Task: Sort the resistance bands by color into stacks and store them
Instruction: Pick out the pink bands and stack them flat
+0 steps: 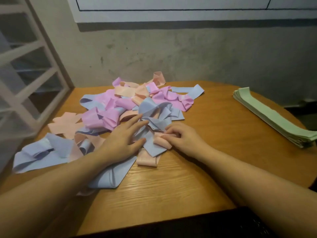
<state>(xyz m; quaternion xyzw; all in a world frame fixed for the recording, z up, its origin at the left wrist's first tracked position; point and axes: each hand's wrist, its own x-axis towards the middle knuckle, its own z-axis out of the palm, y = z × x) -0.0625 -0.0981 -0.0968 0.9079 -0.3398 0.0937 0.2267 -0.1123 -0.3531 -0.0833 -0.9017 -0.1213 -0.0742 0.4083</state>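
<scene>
A loose heap of resistance bands (120,107) in pink, peach and pale blue covers the left and middle of the wooden table (214,134). A neat stack of green bands (272,117) lies at the table's right edge. My left hand (123,140) rests flat on pale blue bands, fingers straight and pointing into the heap. My right hand (181,136) pinches a peach band (162,140) at the heap's near edge, its fingers curled round the rolled end.
A white lattice frame (29,66) stands to the left of the table. A grey concrete wall (188,52) runs behind it. Bare table top lies between the heap and the green stack and along the near edge.
</scene>
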